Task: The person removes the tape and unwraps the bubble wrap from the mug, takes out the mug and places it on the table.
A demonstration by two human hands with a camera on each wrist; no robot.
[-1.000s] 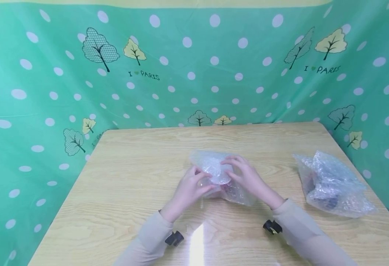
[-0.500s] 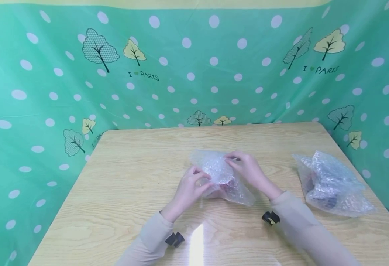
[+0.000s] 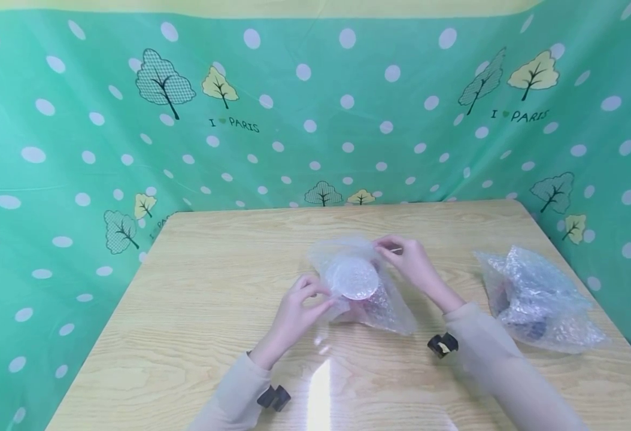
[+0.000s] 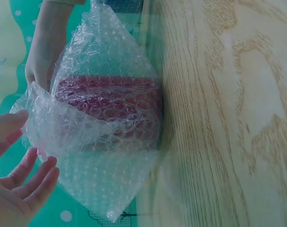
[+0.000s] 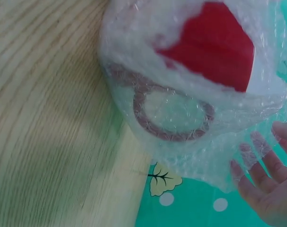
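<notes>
A red mug (image 5: 219, 52) stands inside a bubble wrap bag (image 3: 391, 314) near the middle of the table. Its looped handle (image 5: 139, 111) shows through the plastic in the right wrist view. A pale round end (image 3: 354, 278) faces up in the head view; whether it is base or lid I cannot tell. On the left side my left hand (image 3: 296, 308) pinches an edge of the wrap between thumb and fingers. My right hand (image 3: 415, 263) pinches the wrap at the far right corner, with its fingertips (image 5: 247, 153) behind the clear plastic.
Another bubble wrap bundle (image 3: 547, 299) with dark contents lies near the right edge of the wooden table (image 3: 186, 335). A green dotted curtain (image 3: 272, 143) hangs behind the table and at both sides.
My right hand has moved away and to the right with the wrap's edge, spreading it and baring more of the round end. The left hand has shifted slightly left. The other bundle has stayed put.
</notes>
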